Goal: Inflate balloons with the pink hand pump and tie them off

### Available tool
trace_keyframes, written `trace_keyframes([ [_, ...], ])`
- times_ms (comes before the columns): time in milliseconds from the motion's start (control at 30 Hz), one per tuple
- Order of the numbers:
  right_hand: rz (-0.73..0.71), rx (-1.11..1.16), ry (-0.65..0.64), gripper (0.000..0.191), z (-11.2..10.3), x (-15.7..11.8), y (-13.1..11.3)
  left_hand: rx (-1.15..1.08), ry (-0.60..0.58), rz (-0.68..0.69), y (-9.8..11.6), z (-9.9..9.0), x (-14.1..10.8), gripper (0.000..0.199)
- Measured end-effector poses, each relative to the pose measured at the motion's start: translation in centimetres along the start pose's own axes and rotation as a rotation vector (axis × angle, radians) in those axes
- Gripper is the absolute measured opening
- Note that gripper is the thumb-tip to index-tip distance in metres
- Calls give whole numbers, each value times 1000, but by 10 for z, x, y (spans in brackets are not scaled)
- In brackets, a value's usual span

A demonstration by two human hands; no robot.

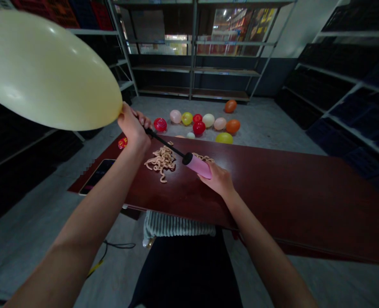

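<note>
A large pale yellow balloon (51, 72), inflated, fills the upper left. My left hand (134, 124) is closed around its neck, where the black front end of a hand pump meets it. The pump's pink body (200, 166) is gripped by my right hand (219, 177), and a black rod (168, 145) spans the gap between my hands. Below the rod, a pile of curly beige deflated balloons (162, 160) lies on the dark red table (273, 184). A few more beige ones (204, 157) lie behind the pump.
A tablet or phone (97, 176) lies at the table's left end, near a small red packet (123, 143). Several inflated balloons (198, 128) rest on the floor beyond the table. Metal shelves (192, 70) stand behind them. A black cable (120, 245) is on the floor at lower left.
</note>
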State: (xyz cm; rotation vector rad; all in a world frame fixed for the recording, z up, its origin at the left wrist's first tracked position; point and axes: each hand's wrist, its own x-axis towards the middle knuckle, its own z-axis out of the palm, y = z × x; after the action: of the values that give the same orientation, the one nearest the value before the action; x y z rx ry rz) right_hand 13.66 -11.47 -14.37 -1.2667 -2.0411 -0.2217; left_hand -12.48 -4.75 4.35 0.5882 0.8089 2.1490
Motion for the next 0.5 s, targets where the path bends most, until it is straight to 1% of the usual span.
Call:
trace_keyframes([
  [67, 8, 45, 14, 47, -2, 0, 0, 0, -74, 47, 3, 16, -8, 44],
  [167, 47, 109, 35, 47, -3, -1, 3, 18, -177, 76, -1, 46, -21, 47],
  [300, 190, 153, 65, 46, -2, -3, 7, 40, -291, 61, -13, 93, -34, 48],
  [400, 297, 197, 80, 46, 0, -3, 9, 86, -381, 58, -27, 124, -43, 49],
  [467, 354, 232, 92, 45, -1, -3, 9, 131, -435, 53, -42, 138, -51, 50],
  [500, 377, 250, 95, 45, -1, -2, 9, 149, -457, 47, -52, 142, -56, 52],
])
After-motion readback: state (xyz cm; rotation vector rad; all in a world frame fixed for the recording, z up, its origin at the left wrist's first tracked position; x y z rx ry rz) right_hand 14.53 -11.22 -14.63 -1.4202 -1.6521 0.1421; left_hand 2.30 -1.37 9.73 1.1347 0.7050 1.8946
